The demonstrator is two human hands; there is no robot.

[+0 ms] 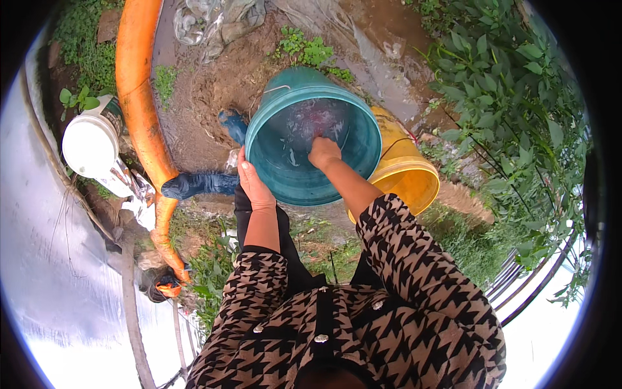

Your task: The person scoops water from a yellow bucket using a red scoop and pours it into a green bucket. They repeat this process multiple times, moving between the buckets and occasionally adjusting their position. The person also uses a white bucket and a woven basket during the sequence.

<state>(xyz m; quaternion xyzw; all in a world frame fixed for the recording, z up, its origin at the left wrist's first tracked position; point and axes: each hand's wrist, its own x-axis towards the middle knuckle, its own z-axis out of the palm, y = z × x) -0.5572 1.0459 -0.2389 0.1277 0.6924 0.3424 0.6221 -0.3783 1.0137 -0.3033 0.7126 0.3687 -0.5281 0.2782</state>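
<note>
A green plastic bucket [311,187] with a thin wire handle stands in front of me, partly filled with water. The water churns around something reddish near its middle. My right hand [324,151] reaches down into the bucket, fingers hidden at the churning water, so its grasp cannot be made out. Against the outside of the rim, on the left, rests my left hand [253,182], its palm pressed to the wall and its fingers partly hidden. A yellow plastic bucket [406,187] leans close by on the right of the green one.
An orange lay-flat hose [138,92] runs down the left side beside a white bucket [91,146]. Blue boot coverings [199,185] show left of the green bucket. Leafy plants [505,112] crowd the right. Crumpled plastic sheeting [218,24] lies on muddy ground at the top.
</note>
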